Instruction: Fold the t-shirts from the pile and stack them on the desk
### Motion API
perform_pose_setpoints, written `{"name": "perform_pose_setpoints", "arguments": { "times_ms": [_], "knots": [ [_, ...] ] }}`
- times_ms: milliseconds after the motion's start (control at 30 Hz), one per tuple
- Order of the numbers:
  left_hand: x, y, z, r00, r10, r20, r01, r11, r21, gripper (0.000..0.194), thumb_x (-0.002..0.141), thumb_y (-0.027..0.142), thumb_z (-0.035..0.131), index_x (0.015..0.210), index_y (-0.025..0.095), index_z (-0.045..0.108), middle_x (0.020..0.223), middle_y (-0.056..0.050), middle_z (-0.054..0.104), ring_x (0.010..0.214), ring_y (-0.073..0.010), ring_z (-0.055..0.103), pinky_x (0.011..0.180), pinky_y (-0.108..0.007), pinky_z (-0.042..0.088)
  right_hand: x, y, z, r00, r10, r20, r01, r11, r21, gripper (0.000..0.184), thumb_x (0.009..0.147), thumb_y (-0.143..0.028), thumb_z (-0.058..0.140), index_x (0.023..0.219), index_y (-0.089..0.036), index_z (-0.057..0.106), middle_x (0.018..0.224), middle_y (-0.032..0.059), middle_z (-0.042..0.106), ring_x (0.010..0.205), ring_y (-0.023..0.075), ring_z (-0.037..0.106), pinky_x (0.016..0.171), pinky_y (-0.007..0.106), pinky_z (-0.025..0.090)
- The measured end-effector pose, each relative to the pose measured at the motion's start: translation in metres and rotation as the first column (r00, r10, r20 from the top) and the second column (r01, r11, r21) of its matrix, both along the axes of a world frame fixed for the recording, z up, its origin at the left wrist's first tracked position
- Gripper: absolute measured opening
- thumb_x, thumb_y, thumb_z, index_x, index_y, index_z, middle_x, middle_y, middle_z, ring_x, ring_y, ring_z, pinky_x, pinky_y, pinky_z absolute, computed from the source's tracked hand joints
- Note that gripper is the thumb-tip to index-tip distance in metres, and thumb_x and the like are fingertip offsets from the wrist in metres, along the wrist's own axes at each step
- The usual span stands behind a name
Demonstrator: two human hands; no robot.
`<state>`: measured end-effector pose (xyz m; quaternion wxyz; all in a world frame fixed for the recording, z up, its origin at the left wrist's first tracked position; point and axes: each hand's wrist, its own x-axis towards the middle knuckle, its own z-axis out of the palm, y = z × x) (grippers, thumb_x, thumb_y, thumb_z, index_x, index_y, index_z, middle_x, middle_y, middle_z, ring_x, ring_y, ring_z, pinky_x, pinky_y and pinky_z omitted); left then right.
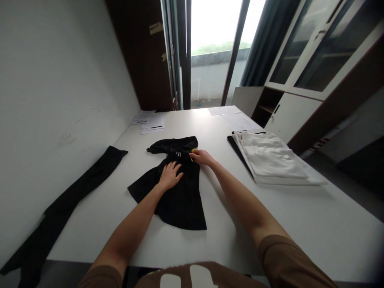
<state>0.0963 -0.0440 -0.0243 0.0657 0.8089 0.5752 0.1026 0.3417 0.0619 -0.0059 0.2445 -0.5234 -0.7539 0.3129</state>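
Note:
A black garment lies partly folded in the middle of the white table. My left hand rests flat on its middle with fingers spread. My right hand reaches to the garment's upper right edge, its fingers closed on the fabric near a small yellow tag. The upper part of the garment is bunched and folded over toward the left.
A stack of folded white and black clothes sits on the right. A long black cloth hangs off the table's left edge by the wall. Papers lie at the far left and more papers at the far end. A cabinet stands right.

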Motion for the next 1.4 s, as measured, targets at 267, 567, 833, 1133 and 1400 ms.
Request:
{"name": "perform_pose_setpoints", "arguments": {
  "times_ms": [267, 567, 833, 1133, 1400],
  "knots": [
    [-0.019, 0.017, -0.006, 0.996, 0.081, -0.023, -0.081, 0.997, 0.003, 0.055, 0.103, 0.051, 0.047, 0.153, 0.028, 0.049, 0.166, -0.009, 0.037, 0.155, -0.0317, 0.029, 0.127, -0.056, 0.019, -0.029, -0.019, -0.001, 0.940, 0.020, 0.342, -0.126, 0.948, 0.293, 0.040, 0.091, -0.060, 0.068, 0.104, -0.023, 0.073, 0.111, 0.0099, 0.064, 0.110, 0.0264, 0.060, 0.097, 0.035, 0.047],
    [-0.029, 0.023, -0.010, 0.994, 0.111, -0.012, -0.111, 0.994, 0.018, 0.055, 0.102, 0.051, 0.047, 0.152, 0.028, 0.049, 0.166, -0.010, 0.037, 0.154, -0.0332, 0.030, 0.126, -0.058, 0.021, -0.041, -0.023, -0.009, 0.994, -0.098, 0.054, 0.079, 0.958, 0.275, 0.013, 0.097, -0.033, 0.056, 0.093, -0.023, 0.063, 0.096, 0.0047, 0.064, 0.090, 0.0203, 0.059, 0.083, 0.029, 0.045],
    [-0.040, 0.029, -0.011, 0.980, 0.198, 0.021, -0.199, 0.980, 0.032, 0.056, 0.102, 0.048, 0.048, 0.153, 0.026, 0.048, 0.164, -0.011, 0.041, 0.153, -0.0320, 0.032, 0.126, -0.056, 0.021, -0.030, -0.004, -0.017, 0.726, -0.475, -0.498, 0.460, 0.873, -0.162, 0.027, 0.099, -0.046, 0.045, 0.082, -0.025, 0.043, 0.068, -0.0027, 0.046, 0.067, 0.0164, 0.047, 0.056, 0.023, 0.039],
    [-0.038, 0.027, -0.014, 0.981, 0.194, -0.003, -0.193, 0.979, 0.057, 0.057, 0.103, 0.049, 0.044, 0.154, 0.023, 0.048, 0.164, -0.012, 0.040, 0.153, -0.0320, 0.033, 0.126, -0.055, 0.023, -0.031, -0.013, -0.006, 0.700, -0.342, -0.627, -0.069, 0.841, -0.536, 0.054, 0.095, -0.073, 0.048, 0.092, -0.021, 0.059, 0.070, 0.0013, 0.061, 0.059, 0.0145, 0.055, 0.050, 0.024, 0.043],
    [-0.053, 0.034, -0.013, 0.957, 0.290, -0.020, -0.288, 0.956, 0.064, 0.059, 0.104, 0.051, 0.040, 0.155, 0.023, 0.048, 0.164, -0.012, 0.041, 0.153, -0.0324, 0.033, 0.126, -0.053, 0.023, -0.045, -0.036, 0.003, 0.922, 0.143, -0.359, -0.274, 0.897, -0.346, 0.042, 0.077, -0.052, 0.085, 0.066, -0.019, 0.062, 0.054, 0.0004, 0.061, 0.048, 0.0130, 0.054, 0.038, 0.021, 0.042]
  ]
}}
